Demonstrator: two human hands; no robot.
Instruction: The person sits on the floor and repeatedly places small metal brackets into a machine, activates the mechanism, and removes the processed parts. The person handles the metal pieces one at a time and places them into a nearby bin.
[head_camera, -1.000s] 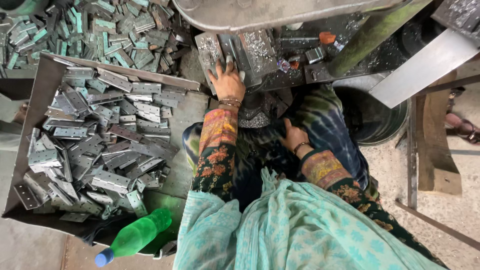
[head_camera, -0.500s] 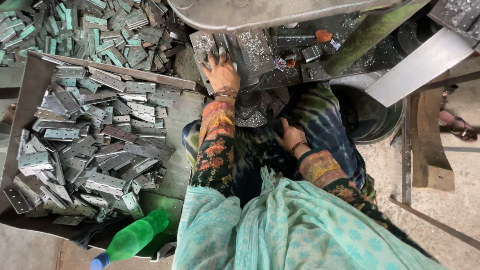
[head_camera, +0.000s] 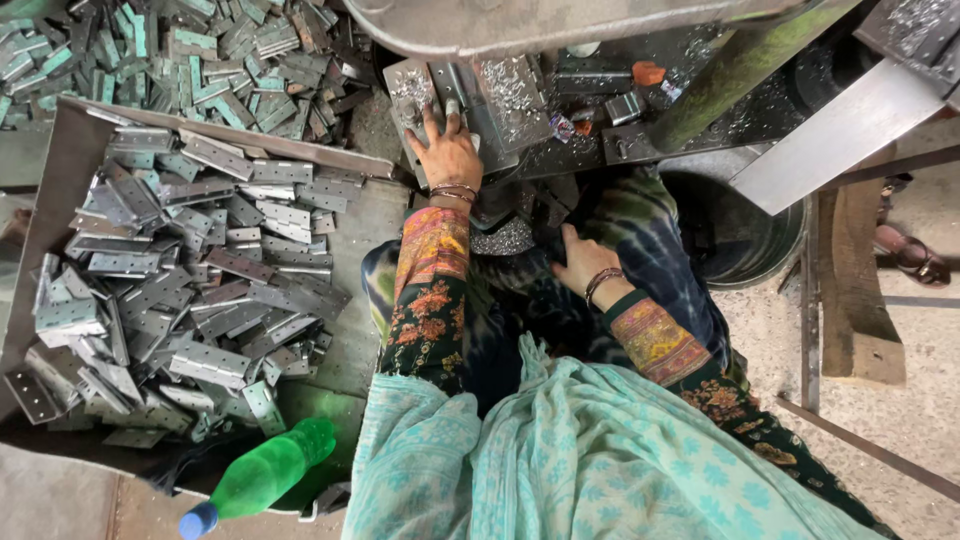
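Upper centre of the frame: left hand (head_camera: 447, 150) lies palm-down, fingers spread, on a metal plate (head_camera: 425, 95) sitting on the press bed (head_camera: 560, 150). Fingertips press the plate's near edge; whether they actually grip it, cannot tell. Bangles on the wrist, floral sleeve (head_camera: 430, 290) runs down toward frame bottom.

Centre, a bit right: right hand (head_camera: 580, 262) rests on the lap, on dark tie-dye cloth (head_camera: 650, 230), fingers loose and released, holding nothing. Beaded bracelet at the wrist.

Just below the left hand, between the two arms, a small heap of shiny metal chips (head_camera: 500, 238) at the bed's edge.

Left half of the frame: a sheet-metal tray (head_camera: 65, 160) heaped with grey hinges (head_camera: 180, 290), jumbled, many folded open. Upper left, beyond the tray, a second pile of hinges (head_camera: 150, 45), some greenish.

Top centre: curved grey machine body (head_camera: 520, 20) overhanging the bed. A small orange bit (head_camera: 648, 72) and a small metal block (head_camera: 622, 108) lie on the bed to the right of the plate. Green machine column (head_camera: 730, 75) slants at upper right; a pale metal bar (head_camera: 850, 130) slants beside it. A dark round bucket (head_camera: 740, 235) sits right of the lap.

Bottom left: green plastic bottle (head_camera: 265, 475) with blue cap, lying tilted just below the tray. Bottom centre: pale teal shawl (head_camera: 560, 460) fills the foreground. Right edge: a sandalled foot (head_camera: 910, 255) of another person, on the floor.
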